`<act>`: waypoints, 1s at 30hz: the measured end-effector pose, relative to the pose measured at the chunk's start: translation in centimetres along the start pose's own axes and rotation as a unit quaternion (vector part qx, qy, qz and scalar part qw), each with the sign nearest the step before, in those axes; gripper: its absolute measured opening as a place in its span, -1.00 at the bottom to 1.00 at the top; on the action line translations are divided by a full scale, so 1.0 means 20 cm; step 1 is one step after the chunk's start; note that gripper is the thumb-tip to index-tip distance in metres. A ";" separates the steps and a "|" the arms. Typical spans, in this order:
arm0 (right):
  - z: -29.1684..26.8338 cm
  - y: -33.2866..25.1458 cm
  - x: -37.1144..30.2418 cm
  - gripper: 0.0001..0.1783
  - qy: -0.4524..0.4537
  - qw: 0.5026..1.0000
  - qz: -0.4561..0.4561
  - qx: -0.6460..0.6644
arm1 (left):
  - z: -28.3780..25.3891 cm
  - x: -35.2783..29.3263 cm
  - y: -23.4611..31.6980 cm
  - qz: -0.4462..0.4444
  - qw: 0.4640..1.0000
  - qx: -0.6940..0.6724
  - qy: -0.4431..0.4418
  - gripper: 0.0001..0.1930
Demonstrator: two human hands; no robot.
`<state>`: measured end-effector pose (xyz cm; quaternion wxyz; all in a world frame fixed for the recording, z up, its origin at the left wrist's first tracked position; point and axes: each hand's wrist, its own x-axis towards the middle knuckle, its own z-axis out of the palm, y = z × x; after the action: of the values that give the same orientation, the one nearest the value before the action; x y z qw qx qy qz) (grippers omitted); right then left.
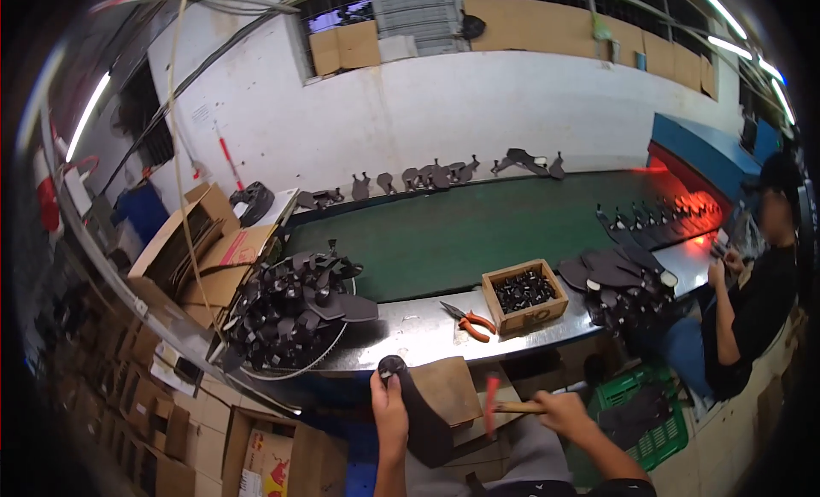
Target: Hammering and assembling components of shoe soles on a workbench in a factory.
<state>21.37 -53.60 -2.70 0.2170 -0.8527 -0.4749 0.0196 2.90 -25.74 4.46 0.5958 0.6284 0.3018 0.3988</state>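
Note:
My left hand (390,414) is closed around the upper end of a dark shoe sole (423,420), its thumb lying near a small pale spot at the rounded tip. The long flat part of the sole slants down over my lap. My right hand (564,414) grips the wooden handle of a hammer (517,406). Its reddish, motion-smeared head (490,405) is to the right of the sole, apart from it. A brown wooden block (442,391) stands just beyond the sole, between my hands.
Orange-handled pliers (470,323) and a wooden box (536,317) of small black parts lie on the metal ledge before a green conveyor belt (427,232). Dark soles are heaped in a basket (320,352) at left. A green crate (662,437) and a seated co-worker (747,309) are at right.

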 end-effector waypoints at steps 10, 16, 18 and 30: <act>0.00 -0.08 -0.75 -0.71 0.151 0.889 0.319 0.290 | 0.67 0.35 0.08 0.321 0.836 0.415 -0.160 -0.59; 0.11 0.00 -0.67 -0.67 0.144 0.866 0.319 0.358 | 1.31 0.79 -0.28 0.388 0.660 0.582 -0.275 -0.81; 0.04 0.03 -0.62 -0.67 0.077 0.894 0.343 0.280 | 1.38 0.81 -0.28 0.363 0.681 0.573 -0.275 -0.82; -0.48 -0.05 -0.06 -0.74 0.202 0.765 0.102 0.603 | 0.87 0.15 0.33 -0.025 0.942 0.012 -0.336 -0.76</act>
<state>22.15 -57.58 6.15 0.7740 -0.5739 -0.2208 0.1512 18.88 -32.70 11.97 0.6644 0.7254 0.1048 0.1458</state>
